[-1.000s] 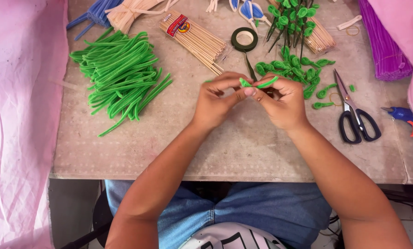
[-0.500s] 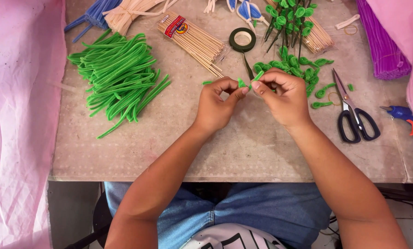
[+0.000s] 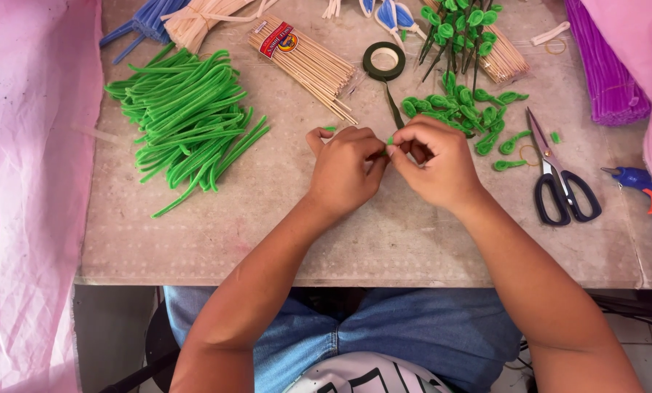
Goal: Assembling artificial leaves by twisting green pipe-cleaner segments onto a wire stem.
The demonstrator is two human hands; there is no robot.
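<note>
The grey-brown table (image 3: 384,240) fills most of the view, with pink cloth (image 3: 27,182) hanging at its 9 o'clock side. From the hands, a loose heap of long green pipe cleaners (image 3: 187,116) lies at 10 o'clock. A purple bundle (image 3: 602,65) sits far off at 2 o'clock, and a banded bundle of wooden sticks (image 3: 304,62) at 11. Black-handled scissors (image 3: 559,182) lie at 3 o'clock, blades toward 12, with a blue glue gun (image 3: 642,185) beyond them at the table's edge. A roll of dark green tape (image 3: 384,60) rests at 12 o'clock, and a scatter of small curled green leaves (image 3: 464,109) at 1.

Both hands meet over the middle of the table. The left hand (image 3: 344,171) and right hand (image 3: 435,164) are each pinched shut, fingertips touching, on a short green piece (image 3: 390,140) held between them. Only a small nub of it shows at the top of the pinch.

To my eye the piece is being pinched and bent into shape. Any further bend calls for a tight fingertip grip on both sides, close together.

The nub points toward 12 o'clock. The rest is hidden by the fingers, so I cannot tell its long axis. A thin dark strip (image 3: 393,109) runs from the tape roll down toward the pinch, nearly along the 12-to-6 line.
</note>
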